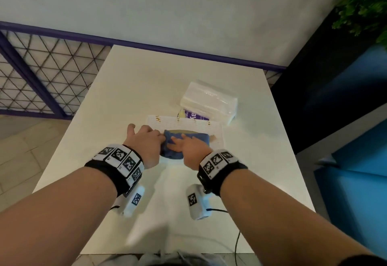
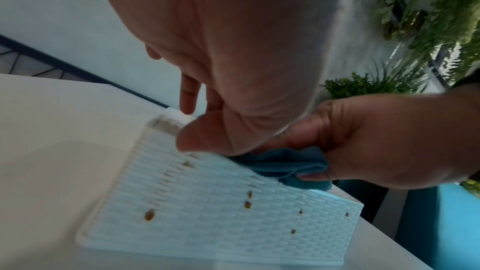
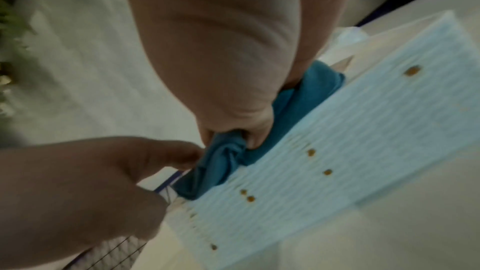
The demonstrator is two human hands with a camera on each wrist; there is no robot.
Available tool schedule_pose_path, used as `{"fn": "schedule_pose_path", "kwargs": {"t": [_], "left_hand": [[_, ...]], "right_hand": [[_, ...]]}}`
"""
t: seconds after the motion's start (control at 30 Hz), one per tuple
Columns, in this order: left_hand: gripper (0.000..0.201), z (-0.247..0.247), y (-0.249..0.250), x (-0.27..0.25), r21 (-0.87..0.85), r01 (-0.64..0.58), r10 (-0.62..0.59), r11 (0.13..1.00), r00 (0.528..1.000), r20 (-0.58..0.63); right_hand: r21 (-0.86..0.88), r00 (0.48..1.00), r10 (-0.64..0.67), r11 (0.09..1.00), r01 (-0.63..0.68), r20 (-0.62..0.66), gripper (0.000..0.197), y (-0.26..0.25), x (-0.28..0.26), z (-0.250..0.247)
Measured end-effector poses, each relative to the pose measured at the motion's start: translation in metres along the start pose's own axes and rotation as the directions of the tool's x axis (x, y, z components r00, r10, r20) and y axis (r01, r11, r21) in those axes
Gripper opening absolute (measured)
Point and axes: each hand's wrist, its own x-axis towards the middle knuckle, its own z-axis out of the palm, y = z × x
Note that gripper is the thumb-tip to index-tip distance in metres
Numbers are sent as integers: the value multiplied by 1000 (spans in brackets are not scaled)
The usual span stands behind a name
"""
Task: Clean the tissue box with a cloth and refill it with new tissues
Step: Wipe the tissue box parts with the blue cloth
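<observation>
White woven tissue box [image 1: 211,130], brown-spotted, under bunched blue cloth [image 1: 186,140].

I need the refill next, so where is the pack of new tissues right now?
In the head view the pack of new tissues lies on the white table, right of centre, just beyond the tissue box that both hands work on.
</observation>
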Motion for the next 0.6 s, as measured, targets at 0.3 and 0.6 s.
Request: {"fn": "schedule_pose_path", "kwargs": {"t": [0.3,0.6], "left_hand": [[68,0,2,4,-89,40,-35,995,997,62],[64,-2,18,-3,116,45,-46,992,999,11]], "right_hand": [[47,985,174,984,-174,3,63,57,-37,18],[234,976,204,955,-180,-80,56,60,-60,15]]}}
